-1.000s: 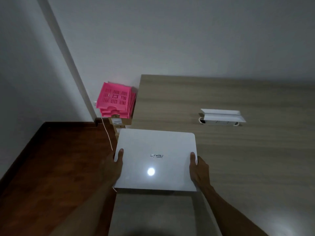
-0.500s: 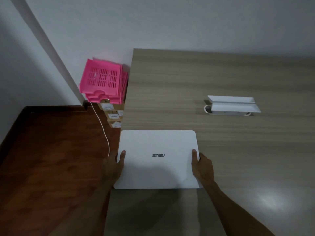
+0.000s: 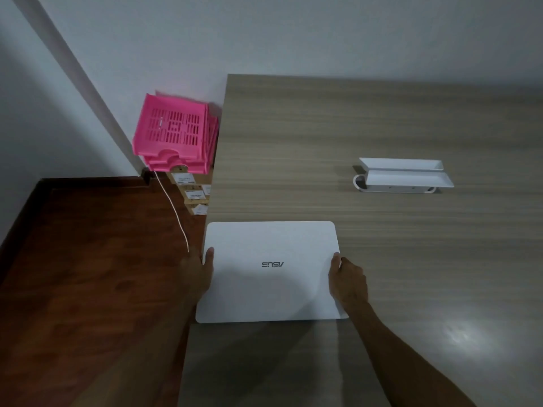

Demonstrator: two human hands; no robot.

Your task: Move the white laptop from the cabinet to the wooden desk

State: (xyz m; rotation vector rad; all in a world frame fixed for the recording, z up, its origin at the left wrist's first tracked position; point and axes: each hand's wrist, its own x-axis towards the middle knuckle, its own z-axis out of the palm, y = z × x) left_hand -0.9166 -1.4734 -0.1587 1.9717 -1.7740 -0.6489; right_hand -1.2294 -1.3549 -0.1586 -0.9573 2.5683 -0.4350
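The closed white laptop (image 3: pixel 270 271), logo facing up, lies flat at the left edge of the light wooden desk (image 3: pixel 367 127), its left side lined up with the desk's edge. My left hand (image 3: pixel 197 271) grips the laptop's left side with the thumb on the lid. My right hand (image 3: pixel 348 283) grips its right side, thumb on top as well. Whether the laptop rests fully on the desk or hovers just above it cannot be told. The cabinet is not in view.
A white two-tier tray (image 3: pixel 402 176) sits on the desk at the right. Beyond the desk's left edge lie dark red floor boards (image 3: pixel 88 274), a stack of pink baskets (image 3: pixel 174 136) on labelled cardboard boxes (image 3: pixel 191 192), and a white cable (image 3: pixel 173 210).
Both hands have carried the laptop lower and closer to the desk surface near its left edge. The bright light reflection on the lid is gone.
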